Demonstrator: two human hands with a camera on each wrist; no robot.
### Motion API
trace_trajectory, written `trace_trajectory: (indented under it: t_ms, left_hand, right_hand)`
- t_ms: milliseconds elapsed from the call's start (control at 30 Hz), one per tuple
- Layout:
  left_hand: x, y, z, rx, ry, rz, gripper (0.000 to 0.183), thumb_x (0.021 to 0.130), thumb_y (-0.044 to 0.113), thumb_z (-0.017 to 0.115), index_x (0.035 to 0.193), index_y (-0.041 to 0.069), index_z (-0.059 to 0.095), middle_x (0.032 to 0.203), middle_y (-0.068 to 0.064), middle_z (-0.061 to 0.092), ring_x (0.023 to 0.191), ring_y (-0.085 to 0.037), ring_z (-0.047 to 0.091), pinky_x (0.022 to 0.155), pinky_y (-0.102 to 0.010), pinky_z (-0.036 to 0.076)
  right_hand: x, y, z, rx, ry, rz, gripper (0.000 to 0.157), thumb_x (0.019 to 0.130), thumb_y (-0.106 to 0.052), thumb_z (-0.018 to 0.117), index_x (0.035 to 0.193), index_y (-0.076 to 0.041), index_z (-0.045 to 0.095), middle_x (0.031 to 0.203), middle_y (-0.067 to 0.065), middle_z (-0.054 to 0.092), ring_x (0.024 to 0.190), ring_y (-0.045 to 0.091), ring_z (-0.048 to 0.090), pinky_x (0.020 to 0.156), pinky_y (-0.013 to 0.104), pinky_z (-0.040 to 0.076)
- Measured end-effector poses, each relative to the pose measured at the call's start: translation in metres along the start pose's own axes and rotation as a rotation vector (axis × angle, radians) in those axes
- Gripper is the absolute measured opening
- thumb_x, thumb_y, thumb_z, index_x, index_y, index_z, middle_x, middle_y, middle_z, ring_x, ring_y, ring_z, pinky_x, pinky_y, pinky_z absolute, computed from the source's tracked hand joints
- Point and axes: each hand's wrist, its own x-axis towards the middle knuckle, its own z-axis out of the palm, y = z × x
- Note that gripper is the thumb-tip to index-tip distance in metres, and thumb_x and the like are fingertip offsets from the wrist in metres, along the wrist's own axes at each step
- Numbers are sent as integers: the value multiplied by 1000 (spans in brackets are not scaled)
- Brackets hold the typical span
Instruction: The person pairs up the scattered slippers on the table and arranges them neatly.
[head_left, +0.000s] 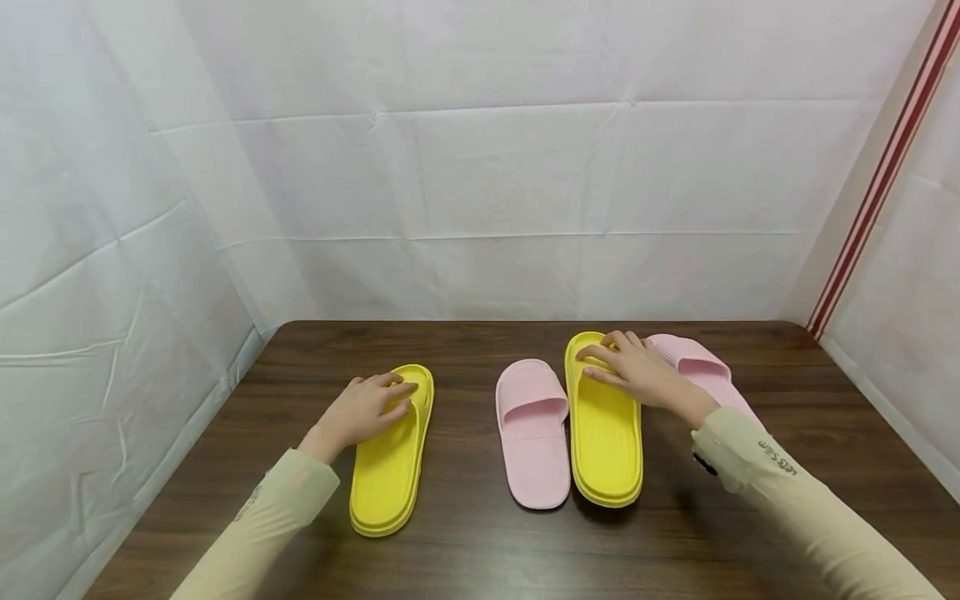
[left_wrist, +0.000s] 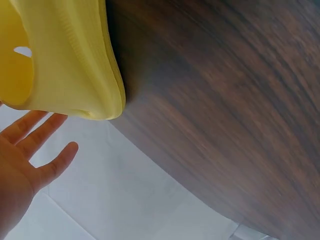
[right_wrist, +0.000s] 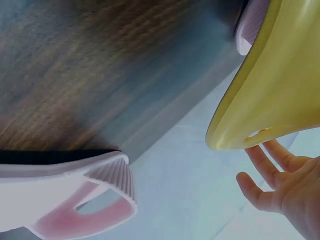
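On the left of the table, my left hand point(head_left: 367, 407) pinches the strap of a yellow slipper point(head_left: 386, 487), its fingers over the upper part. The left wrist view shows fingers point(left_wrist: 37, 132) at the edge of this slipper point(left_wrist: 75, 55), one digit spread away. My right hand point(head_left: 637, 367) holds a second yellow slipper point(head_left: 607, 442) by its strap; a shadow lies under its heel. In the right wrist view, fingertips meet this slipper point(right_wrist: 280, 85) near a small slot. Left of it lies a pink slipper point(head_left: 535, 450), and another pink slipper point(head_left: 708, 371) is partly covered by my right hand.
A dark wood-grain table point(head_left: 465, 550) carries the slippers. White sheets point(head_left: 495, 167) hang behind it and on both sides. A red-striped strip point(head_left: 885, 175) runs down at the right corner. The pink slippers flank the right-hand yellow one closely.
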Motion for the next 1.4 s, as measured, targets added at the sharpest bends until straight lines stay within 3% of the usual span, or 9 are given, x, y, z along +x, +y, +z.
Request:
trace_trajectory:
  t_ms: [400,767,1067,1400]
  left_hand:
    - [0,-11,0,-2,37,37,35,96,25,49,125,10,62,121,-21,61,99,-34,64,85,-57,46]
    - [-4,-22,-5,-34,80,73,40,100,32,41,122,7,63,116,-24,61,87,-36,65,79,-53,49]
    - [-1,-23,-6,-27,-1,14,34,98,23,48,125,8,62,123,-21,60,89,-33,66,86,-52,49]
    - [-4,-22,-6,-64,-17,-14,35,98,23,48,126,7,61,125,-20,59,97,-36,64,87,-53,48]
  right_hand:
    - [18,-23,-14,47,5,-43,30,96,-37,52,122,-23,60,120,17,53,114,36,46,86,51,34]
    - [41,-54,-8,58,12,-118,33,97,-42,48,123,-24,58,119,16,52,114,34,45,86,50,34]
    - [57,-80,0,95,-48,-131,34,97,-41,48,126,-25,55,126,18,48,118,37,42,90,51,32]
    - [71,-105,12,104,-62,-122,38,95,-45,50,127,-25,52,127,19,47,118,35,42,89,49,33]
